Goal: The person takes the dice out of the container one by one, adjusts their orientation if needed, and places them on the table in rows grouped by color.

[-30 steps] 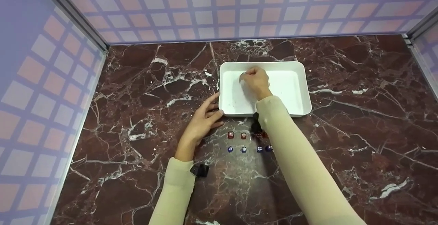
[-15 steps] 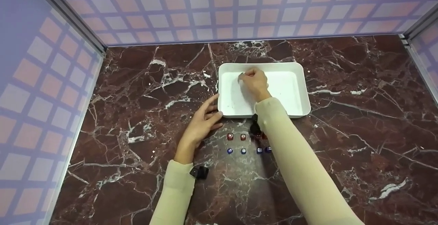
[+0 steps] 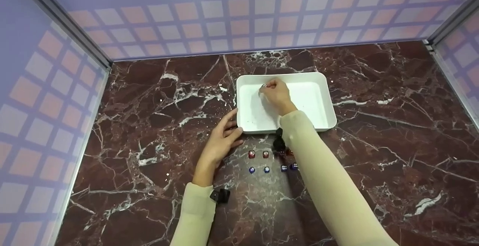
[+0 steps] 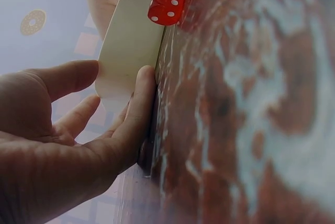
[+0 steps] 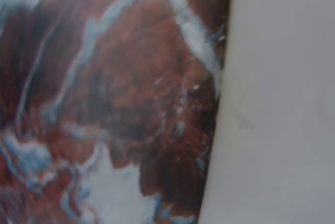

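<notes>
A shallow white tray [image 3: 247, 107] lies on the marbled surface. My right hand [image 3: 277, 94] is inside it, toward the back left, with fingers curled together. A small dark thing [image 3: 264, 85] shows at those fingertips; I cannot tell its kind. My left hand [image 3: 220, 141] touches the tray's front left corner, its fingers fairly straight. In the left wrist view the thumb [image 4: 78, 75] meets the tray rim while another finger runs low along its side. The right wrist view shows only the tray wall [image 5: 277, 103] and the tabletop, with no hand.
In front of the tray stand a row of red dice [image 3: 252, 154] and a row of blue dice [image 3: 267, 169]. My right sleeve [image 3: 318, 163] partly covers the red row's right end. Tiled panels [image 3: 209, 25] border the tabletop behind and at the sides.
The head view has shifted, so everything sits a little lower in it. Both hands, the tray and the dice keep nearly the same places relative to each other.
</notes>
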A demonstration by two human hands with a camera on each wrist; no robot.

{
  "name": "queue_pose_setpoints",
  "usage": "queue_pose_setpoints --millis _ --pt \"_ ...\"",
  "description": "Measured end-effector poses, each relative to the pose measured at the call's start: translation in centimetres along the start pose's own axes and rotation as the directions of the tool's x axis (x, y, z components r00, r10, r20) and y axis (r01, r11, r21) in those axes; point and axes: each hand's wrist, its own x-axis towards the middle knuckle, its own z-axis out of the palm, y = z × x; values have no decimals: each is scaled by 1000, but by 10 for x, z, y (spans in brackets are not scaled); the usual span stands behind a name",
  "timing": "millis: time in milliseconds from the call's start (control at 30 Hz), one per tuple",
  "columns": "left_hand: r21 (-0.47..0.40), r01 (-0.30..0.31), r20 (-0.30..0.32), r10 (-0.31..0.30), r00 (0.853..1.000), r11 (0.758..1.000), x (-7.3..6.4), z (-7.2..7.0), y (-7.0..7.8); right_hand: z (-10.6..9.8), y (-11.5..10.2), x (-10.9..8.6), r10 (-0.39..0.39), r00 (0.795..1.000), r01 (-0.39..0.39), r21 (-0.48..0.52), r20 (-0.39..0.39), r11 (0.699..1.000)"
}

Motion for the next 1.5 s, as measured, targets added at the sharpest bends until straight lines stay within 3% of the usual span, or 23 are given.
queue_pose_setpoints --millis 133,533,667,800,933,1100,1200,1333,1500 --pt "-7 13 -13 -13 1000 1000 -3 2 -3 0 6 1 -20 999 19 60 28 998" --pt "-16 -10 -10 10 1000 1000 -2 2 -3 -4 -1 0 7 999 -6 -11 54 1000" --pt "-4 -6 17 6 1000 1000 -1 5 -3 -13 -7 0 64 992 -63 -14 107 998" --pt "0 -16 2 16 1000 1000 0 5 -1 -20 -13 2 54 982 -49 -32 182 998" --pt "9 -11 -11 11 1000 1000 0 3 0 -23 -10 -1 -20 975 32 -50 221 998" --pt "24 -6 -4 6 1000 1000 2 2 -1 -35 -2 -21 -193 970 214 -147 146 966" --pt "23 -4 -14 5 1000 1000 2 1 0 -45 0 -39 -315 939 339 -226 137 913" --pt "20 3 -15 -3 1000 1000 1 -2 2 -60 2 -63 -419 895 445 -242 153 862" --pt "16 18 -2 -18 1000 1000 2 2 -1 -86 8 -89 -487 870 492 -238 83 838"
